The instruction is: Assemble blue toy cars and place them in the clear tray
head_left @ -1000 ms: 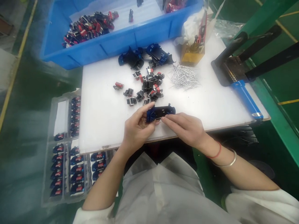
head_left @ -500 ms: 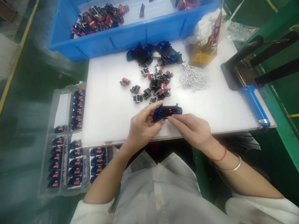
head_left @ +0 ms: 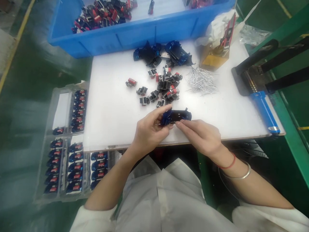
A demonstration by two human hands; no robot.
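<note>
1. At lower centre, the left hand (head_left: pixel 148 133) curls closed around the left end of a dark blue toy car body (head_left: pixel 177 116), holding it just above the front edge of a white worktable (head_left: pixel 108 135).
2. The right hand (head_left: pixel 199 137) reaches in from the lower right, its fingers (head_left: pixel 185 126) straight and close together, with their tips at the car body's lower edge. Whether they grip or only touch it, I cannot tell.
3. Both wrists stay low and the hands work close together, which looks like a steady hold for fine handling.
4. The fingers hide the car body's left end and lower edge. A small glint there is too small to identify.
5. Above the hands lie a heap of black-and-red parts (head_left: pixel 166 88) and loose steel pins (head_left: pixel 202 80). A blue plastic crate (head_left: pixel 120 42) is cut off by the top of the frame.
</note>
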